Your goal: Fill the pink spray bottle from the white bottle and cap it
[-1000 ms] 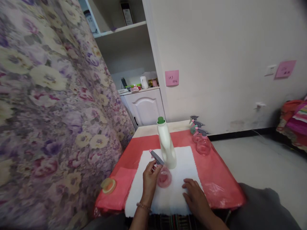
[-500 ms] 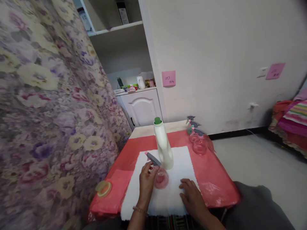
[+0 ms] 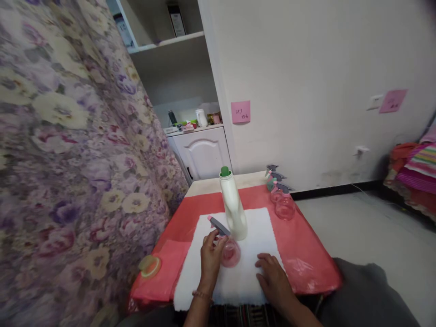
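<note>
A clear pink spray bottle (image 3: 230,254) with a grey and pink trigger head stands on a white cloth (image 3: 245,281). My left hand (image 3: 211,254) has its fingers closed around the bottle's neck, just under the head. Behind it rises a tall pale-green jug (image 3: 235,209) with a green spout in its uncapped mouth. My right hand (image 3: 272,277) rests on the right part of the cloth, fingers apart, holding nothing.
Several more spray bottles (image 3: 284,208) are grouped at the table's far right. A yellowish round lid (image 3: 150,267) lies at the left on the red table cover (image 3: 309,259). A floral curtain (image 3: 85,181) hangs close along the left side.
The view has shifted very slightly. Both hands, the spray bottle and the jug otherwise hold the same places.
</note>
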Motion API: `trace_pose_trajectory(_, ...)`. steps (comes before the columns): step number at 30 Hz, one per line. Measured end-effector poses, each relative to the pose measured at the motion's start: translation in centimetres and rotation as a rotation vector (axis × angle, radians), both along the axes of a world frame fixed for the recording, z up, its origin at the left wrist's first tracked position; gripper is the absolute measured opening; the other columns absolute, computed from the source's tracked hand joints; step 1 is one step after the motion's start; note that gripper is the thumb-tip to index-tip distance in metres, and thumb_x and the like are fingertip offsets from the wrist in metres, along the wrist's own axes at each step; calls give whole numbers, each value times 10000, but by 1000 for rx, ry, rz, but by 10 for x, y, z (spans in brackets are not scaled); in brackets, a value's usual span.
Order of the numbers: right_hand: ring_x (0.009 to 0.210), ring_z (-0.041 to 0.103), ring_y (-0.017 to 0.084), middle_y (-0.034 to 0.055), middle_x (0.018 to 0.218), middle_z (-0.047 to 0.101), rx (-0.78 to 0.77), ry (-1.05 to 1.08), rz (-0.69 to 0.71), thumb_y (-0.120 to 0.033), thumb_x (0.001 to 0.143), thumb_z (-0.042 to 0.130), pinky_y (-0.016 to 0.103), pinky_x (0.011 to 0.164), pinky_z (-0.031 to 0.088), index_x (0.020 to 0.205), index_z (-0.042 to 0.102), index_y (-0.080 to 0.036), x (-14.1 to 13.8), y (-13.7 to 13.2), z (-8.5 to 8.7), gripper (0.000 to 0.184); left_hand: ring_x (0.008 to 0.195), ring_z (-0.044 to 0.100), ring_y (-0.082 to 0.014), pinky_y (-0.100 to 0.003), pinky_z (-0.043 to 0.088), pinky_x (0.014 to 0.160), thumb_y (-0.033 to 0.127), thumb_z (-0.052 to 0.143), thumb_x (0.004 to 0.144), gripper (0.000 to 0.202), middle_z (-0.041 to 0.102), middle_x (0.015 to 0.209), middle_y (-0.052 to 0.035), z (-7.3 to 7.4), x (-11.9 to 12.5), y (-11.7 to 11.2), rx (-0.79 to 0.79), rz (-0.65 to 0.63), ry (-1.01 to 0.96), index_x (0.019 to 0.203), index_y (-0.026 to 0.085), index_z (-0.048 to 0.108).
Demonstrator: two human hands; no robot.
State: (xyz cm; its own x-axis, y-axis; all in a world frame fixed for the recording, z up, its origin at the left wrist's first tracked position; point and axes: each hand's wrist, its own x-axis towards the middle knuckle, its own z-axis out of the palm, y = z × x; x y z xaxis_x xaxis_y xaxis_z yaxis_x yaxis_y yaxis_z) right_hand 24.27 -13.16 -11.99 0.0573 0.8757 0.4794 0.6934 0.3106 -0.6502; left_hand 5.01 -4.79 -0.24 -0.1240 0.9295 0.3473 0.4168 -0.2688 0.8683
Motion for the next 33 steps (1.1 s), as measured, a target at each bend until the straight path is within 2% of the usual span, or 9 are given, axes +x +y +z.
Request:
trace_pose_trajectory(7, 1072, 585, 251, 101, 1160, 635, -5, 0, 15, -83, 765, 497, 421, 920, 518, 977, 628, -211, 1, 0, -3, 280, 722, 589, -202, -331, 470, 691, 413, 651, 718, 324, 647, 796, -28, -1, 1, -1, 24, 10, 9, 960, 206, 710)
trace_pose_trajectory(14, 1076, 587, 265, 115, 1153, 637, 17, -9, 16, -115, 803, 479, 470, 956, 496, 995, 625, -201, 1, 1, -7, 257, 730, 591, -210, -335, 477, 681, 404, 662, 706, 313, 644, 793, -33, -1, 2, -4, 42, 30, -9, 941, 205, 714)
trace_pose_trajectory(28, 1051, 597, 251, 106, 1137, 639, 48, -10, 8, -109, 795, 490, 427, 901, 525, 982, 620, -210, 0, 1, -9, 249, 747, 593, -211, -343, 483, 699, 415, 648, 725, 325, 631, 811, -37, -4, 1, -3, 33, 31, 5, 960, 196, 700)
trace_pose_trajectory(33, 1062, 588, 255, 114, 1150, 630, 56, -11, 12, -125, 817, 481, 447, 920, 513, 994, 612, -202, 0, 2, -12, 234, 741, 592, -207, -331, 472, 689, 416, 641, 740, 314, 631, 806, -29, -1, 2, -3, 22, 19, 38, 965, 204, 696)
